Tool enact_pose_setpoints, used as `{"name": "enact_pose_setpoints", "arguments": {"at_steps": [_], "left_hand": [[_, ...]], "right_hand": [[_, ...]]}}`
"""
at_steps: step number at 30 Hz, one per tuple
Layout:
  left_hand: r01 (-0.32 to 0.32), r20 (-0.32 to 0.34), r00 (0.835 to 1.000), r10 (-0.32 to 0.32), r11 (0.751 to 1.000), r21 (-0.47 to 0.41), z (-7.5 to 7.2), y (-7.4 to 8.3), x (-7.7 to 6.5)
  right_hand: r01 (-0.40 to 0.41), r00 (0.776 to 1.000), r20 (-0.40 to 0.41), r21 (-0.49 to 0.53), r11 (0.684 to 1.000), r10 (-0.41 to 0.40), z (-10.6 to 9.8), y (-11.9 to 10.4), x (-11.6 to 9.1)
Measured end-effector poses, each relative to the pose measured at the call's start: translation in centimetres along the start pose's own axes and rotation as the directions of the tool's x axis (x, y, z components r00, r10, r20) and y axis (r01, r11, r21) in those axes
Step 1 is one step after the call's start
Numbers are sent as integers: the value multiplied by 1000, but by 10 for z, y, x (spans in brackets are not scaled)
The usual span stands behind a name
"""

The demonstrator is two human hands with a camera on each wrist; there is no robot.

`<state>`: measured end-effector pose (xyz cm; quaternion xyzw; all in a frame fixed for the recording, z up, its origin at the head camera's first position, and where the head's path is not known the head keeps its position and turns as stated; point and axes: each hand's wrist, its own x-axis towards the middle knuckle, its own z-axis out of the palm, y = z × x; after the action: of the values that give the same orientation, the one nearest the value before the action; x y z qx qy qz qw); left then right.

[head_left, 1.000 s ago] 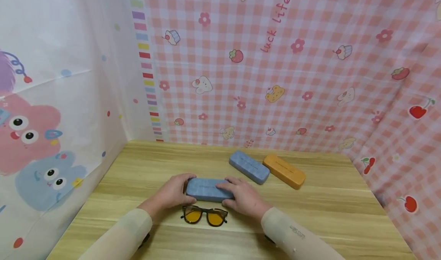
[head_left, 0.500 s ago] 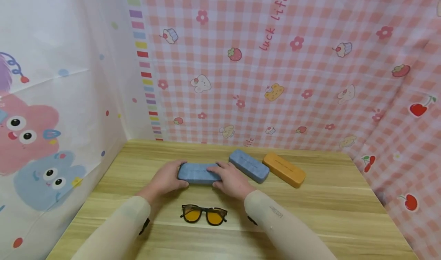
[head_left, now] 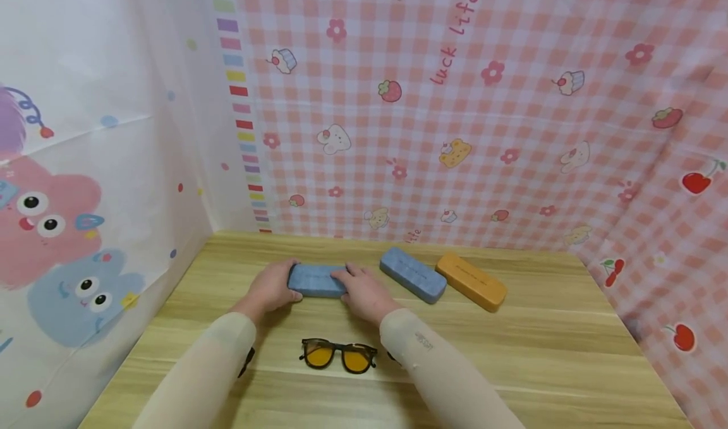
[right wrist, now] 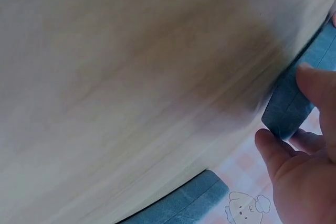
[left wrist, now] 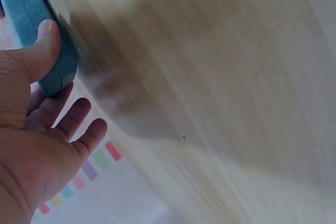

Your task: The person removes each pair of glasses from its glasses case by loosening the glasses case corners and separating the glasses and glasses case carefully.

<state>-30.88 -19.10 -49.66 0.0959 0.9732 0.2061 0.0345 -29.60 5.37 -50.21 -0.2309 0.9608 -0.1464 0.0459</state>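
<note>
A blue glasses case [head_left: 316, 281] lies lengthwise between both hands, left of the middle of the table. My left hand [head_left: 274, 288] grips its left end, thumb on the near side, as the left wrist view shows with the case end [left wrist: 56, 77] between thumb and forefinger. The right hand [head_left: 366, 291] holds the other end, a finger over the lid and the thumb [right wrist: 315, 83] on the near long side. Nearer to me, between the forearms, lies a pair of black-framed glasses [head_left: 339, 356] with orange lenses.
Behind the right hand a second blue glasses case [head_left: 412, 275] lies at a slant, with an orange glasses case [head_left: 471, 282] to its right. A pink checked cloth [head_left: 421, 113] hangs along the back of the wooden table [head_left: 546, 366]; a white printed cloth [head_left: 165, 163] hangs at the left.
Both hands have moved the held blue case away from me and to the left, apart from the glasses. The glasses and the other two cases have stayed in place.
</note>
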Motion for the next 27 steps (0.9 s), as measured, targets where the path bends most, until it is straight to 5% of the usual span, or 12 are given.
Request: {"name": "enact_pose_setpoints", "arguments": {"at_steps": [10,27], "left_hand": [[32,29,999,-32,999,1,-4,3,6],[46,50,998,-47,999,21,-1,-4,7]], "right_hand": [[68,997,-24,-105,992,-71,4,11,-21],[96,995,-12,-107,990,-98,-5,18,-38]]}}
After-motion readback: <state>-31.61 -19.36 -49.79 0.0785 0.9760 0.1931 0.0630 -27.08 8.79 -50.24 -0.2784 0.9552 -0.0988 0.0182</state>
